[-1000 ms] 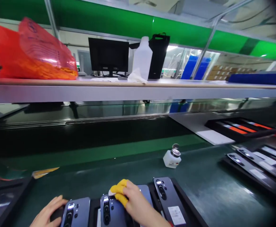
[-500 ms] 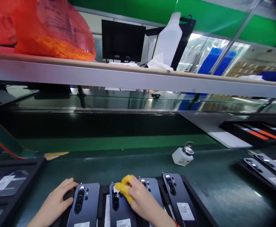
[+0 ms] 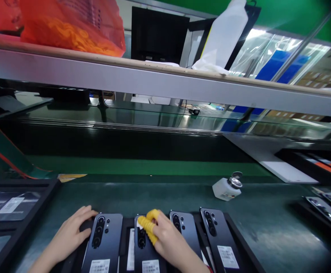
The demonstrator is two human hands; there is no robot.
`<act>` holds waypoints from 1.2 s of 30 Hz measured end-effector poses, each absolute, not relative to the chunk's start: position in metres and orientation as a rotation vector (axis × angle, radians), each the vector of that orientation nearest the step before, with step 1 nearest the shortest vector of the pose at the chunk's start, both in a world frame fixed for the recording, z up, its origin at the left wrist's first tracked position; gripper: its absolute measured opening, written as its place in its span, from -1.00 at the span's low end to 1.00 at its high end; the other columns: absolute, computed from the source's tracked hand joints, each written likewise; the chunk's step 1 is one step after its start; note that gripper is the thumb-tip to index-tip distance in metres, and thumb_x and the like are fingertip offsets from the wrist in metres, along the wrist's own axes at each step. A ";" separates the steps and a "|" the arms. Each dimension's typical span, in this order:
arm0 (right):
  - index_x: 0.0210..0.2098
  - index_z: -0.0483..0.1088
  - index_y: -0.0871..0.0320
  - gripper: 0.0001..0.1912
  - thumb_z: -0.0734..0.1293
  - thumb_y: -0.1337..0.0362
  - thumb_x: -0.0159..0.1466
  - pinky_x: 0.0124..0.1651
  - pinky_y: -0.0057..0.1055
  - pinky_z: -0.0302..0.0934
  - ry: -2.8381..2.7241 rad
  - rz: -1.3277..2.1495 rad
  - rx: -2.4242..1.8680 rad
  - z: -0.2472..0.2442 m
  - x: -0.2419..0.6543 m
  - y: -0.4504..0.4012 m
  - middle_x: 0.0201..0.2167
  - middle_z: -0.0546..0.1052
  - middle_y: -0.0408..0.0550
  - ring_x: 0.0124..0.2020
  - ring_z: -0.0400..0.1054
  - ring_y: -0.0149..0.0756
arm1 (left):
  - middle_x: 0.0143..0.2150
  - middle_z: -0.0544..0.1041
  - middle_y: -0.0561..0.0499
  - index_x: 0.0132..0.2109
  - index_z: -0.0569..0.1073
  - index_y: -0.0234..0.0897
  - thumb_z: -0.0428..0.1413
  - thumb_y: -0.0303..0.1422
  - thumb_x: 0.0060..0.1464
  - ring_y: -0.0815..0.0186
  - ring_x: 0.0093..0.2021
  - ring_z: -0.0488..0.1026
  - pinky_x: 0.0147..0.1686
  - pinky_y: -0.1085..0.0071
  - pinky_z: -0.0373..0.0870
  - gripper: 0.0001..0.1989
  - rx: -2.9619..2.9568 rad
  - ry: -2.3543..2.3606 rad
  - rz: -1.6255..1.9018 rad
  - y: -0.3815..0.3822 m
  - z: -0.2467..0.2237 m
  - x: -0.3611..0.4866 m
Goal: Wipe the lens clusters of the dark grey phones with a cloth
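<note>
Several dark blue-grey smartphones lie back up in a black tray (image 3: 242,242). With yellow finger cots on its fingertips, my right hand (image 3: 165,235) pinches a small white wipe (image 3: 139,223) against the top of the camera strip on the second phone (image 3: 144,254) from the left. My left hand (image 3: 71,235) lies at the tray's left side, fingers stretched and thumb apart, beside the leftmost phone (image 3: 104,242). Right of my right hand are a partly covered phone (image 3: 188,229) and the rightmost phone (image 3: 219,235). White labels are on the phone backs.
A white pump bottle (image 3: 226,189) with its metal lid raised stands behind the tray. Another black tray (image 3: 47,201) with phones is at left; more phones (image 3: 326,210) lie at right. A shelf (image 3: 154,81) crosses above, bearing an orange bag (image 3: 77,28) and a large white bottle (image 3: 225,34).
The view has tilted slightly downward and shifted, so the shelf sits higher. My right hand keeps the wipe on the same phone's camera area; my left hand stays by the tray.
</note>
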State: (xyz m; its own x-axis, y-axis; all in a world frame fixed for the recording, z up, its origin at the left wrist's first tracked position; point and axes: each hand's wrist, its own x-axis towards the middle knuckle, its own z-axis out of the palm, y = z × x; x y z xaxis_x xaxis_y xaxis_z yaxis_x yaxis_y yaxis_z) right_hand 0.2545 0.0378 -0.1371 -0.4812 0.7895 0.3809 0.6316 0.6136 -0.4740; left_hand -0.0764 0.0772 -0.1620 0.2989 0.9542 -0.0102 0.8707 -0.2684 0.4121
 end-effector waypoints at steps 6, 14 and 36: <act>-0.14 0.40 0.35 -0.60 0.14 0.69 0.10 -0.24 -0.26 0.34 -2.253 0.241 -1.250 -0.141 0.260 0.045 -0.28 0.23 0.10 -0.26 0.21 -0.13 | 0.13 0.25 -0.12 0.03 0.42 -0.33 -0.20 -0.26 -0.02 0.04 0.22 0.06 0.18 0.01 0.05 -0.47 2.219 1.647 0.328 0.075 -0.158 -0.075; -0.19 0.43 0.35 -0.67 0.12 0.64 0.18 -0.33 -0.28 0.31 -2.294 0.198 -1.085 -0.139 0.251 0.037 -0.32 0.24 0.11 -0.33 0.16 -0.15 | 0.14 0.24 -0.10 0.03 0.42 -0.30 -0.20 -0.23 -0.02 0.03 0.23 0.02 0.18 0.02 0.08 -0.46 2.199 1.657 0.281 0.075 -0.157 -0.073; -0.22 0.46 0.25 -0.71 0.24 0.61 0.15 -0.29 -0.40 0.20 -2.205 0.379 -1.084 -0.118 0.266 0.041 -0.34 0.29 -0.03 -0.30 0.18 -0.25 | 0.14 0.25 -0.06 0.03 0.41 -0.25 -0.19 -0.23 0.04 0.07 0.22 0.06 0.17 0.00 0.07 -0.51 2.262 1.616 0.261 0.081 -0.156 -0.078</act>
State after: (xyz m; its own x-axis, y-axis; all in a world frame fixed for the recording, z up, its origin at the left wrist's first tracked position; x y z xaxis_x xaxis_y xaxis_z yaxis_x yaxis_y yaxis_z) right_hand 0.2663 0.0409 -0.1182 -0.4523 0.7861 0.4214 0.6004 0.6177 -0.5079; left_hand -0.0777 0.0806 -0.1560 0.3336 0.9413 -0.0517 0.8773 -0.2899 0.3826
